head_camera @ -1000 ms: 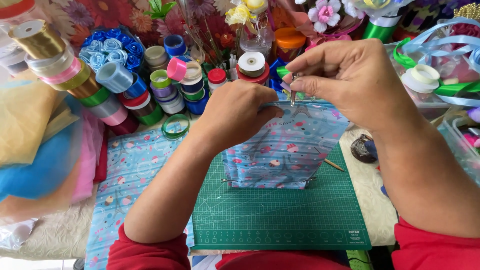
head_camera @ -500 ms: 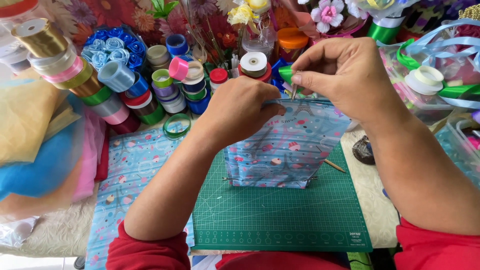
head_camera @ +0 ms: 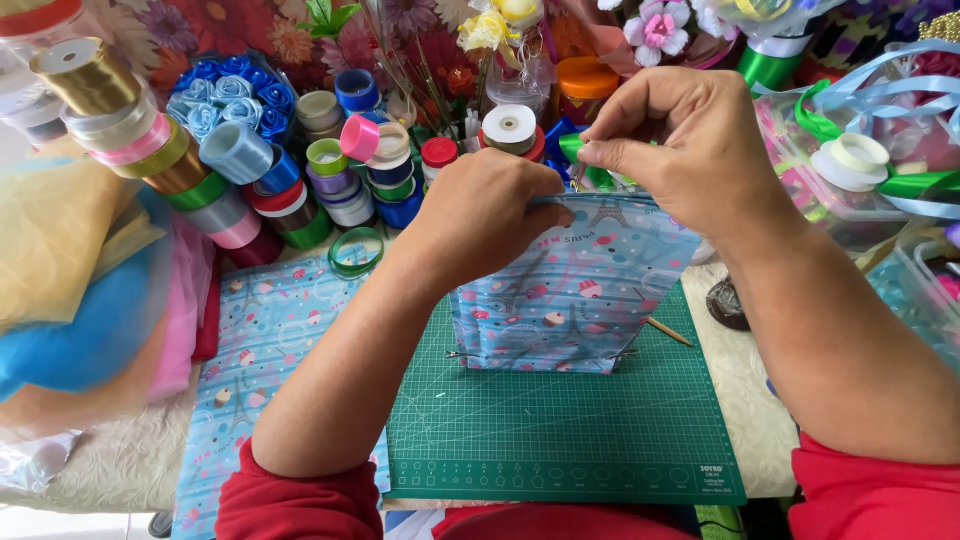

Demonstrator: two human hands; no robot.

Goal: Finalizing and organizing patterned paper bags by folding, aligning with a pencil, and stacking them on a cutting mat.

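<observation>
A light-blue patterned paper bag [head_camera: 575,290] stands upright on a green cutting mat [head_camera: 560,430]. My left hand [head_camera: 490,215] pinches the bag's top edge on the left side. My right hand [head_camera: 685,140] is closed above the bag's top rim, fingertips pinched together over the edge; whatever small thing it holds is hidden by the fingers. Both forearms reach in from the bottom, in red sleeves.
Several ribbon spools [head_camera: 350,175] are stacked behind the mat, with blue fabric roses [head_camera: 215,95] and artificial flowers [head_camera: 655,30] beyond. A sheet of matching patterned paper [head_camera: 255,340] lies left of the mat. Tulle fabric [head_camera: 70,290] piles at left; a wooden stick [head_camera: 668,332] lies at right.
My right hand has lifted a little and shifted along the bag's top edge. The left hand keeps its pinch on the rim. The bag stays upright.
</observation>
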